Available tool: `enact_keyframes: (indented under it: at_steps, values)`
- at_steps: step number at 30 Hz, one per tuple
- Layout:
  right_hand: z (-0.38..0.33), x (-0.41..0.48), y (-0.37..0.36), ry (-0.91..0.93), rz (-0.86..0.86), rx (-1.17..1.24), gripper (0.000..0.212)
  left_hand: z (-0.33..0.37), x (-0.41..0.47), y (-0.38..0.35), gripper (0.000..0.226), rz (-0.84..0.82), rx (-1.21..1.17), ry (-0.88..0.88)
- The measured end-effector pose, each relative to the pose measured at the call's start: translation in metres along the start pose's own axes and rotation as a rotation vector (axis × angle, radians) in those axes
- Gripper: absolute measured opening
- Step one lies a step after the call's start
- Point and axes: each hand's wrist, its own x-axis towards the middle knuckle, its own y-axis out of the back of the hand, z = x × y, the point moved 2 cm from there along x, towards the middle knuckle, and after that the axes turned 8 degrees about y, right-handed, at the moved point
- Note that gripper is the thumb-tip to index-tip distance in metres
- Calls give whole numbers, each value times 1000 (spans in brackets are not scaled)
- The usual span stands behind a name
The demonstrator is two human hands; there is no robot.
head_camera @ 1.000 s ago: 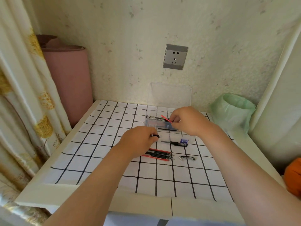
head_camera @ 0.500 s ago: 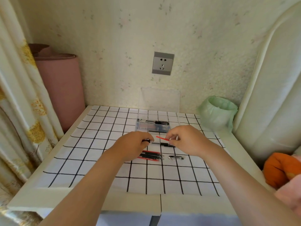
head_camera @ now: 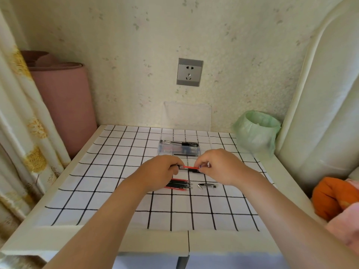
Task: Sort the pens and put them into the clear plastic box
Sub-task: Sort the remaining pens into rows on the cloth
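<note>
A thin red refill (head_camera: pixel 191 167) lies level between my two hands above the checked cloth. My left hand (head_camera: pixel 162 171) pinches a small dark pen part at the refill's left end. My right hand (head_camera: pixel 217 166) pinches the refill's right end. Under them lies a black pen (head_camera: pixel 193 171), mostly hidden. Near my left wrist sits a bundle of black and red refills (head_camera: pixel 179 184). A short black and silver pen part (head_camera: pixel 206 186) rests to its right. The clear plastic box (head_camera: pixel 179 148) stands behind, holding black pens.
A clear lid (head_camera: pixel 187 115) leans on the wall behind the box. A small bin with a green bag (head_camera: pixel 256 131) stands at the back right. A pink roll (head_camera: pixel 64 105) and a curtain flank the left; an orange cloth (head_camera: pixel 332 197) lies right.
My right hand carried the red refill back from the box toward me, down to my left hand. The refill now spans both hands. The camera view shifted.
</note>
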Motion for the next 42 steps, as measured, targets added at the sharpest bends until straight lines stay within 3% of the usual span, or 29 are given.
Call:
enact_keyframes:
  at_steps: [10,15,19,23,27,32,38,42]
  values:
    - [-16,4,-5,55,61,55,15,5,-5,-3,34,-16,23,-56]
    - [-10,5,0,34,95,75,39,-2,-2,2,29,22,57,-33]
    - [1,3,2,8,20,-60,19,-5,-1,3,27,51,50,-23]
    - [4,3,0,-29,22,2,4,-6,-1,3,27,51,58,-30]
    - [-7,5,-4,16,50,135,7,-2,-2,2,29,34,37,-52]
    - [-10,7,-5,-1,12,186,26,0,-2,0,32,34,46,-52]
    - [-9,6,-5,2,43,160,6,-1,-1,-1,31,34,58,-47]
    - [-17,7,-9,23,-24,262,24,-2,-1,-2,32,31,71,-55]
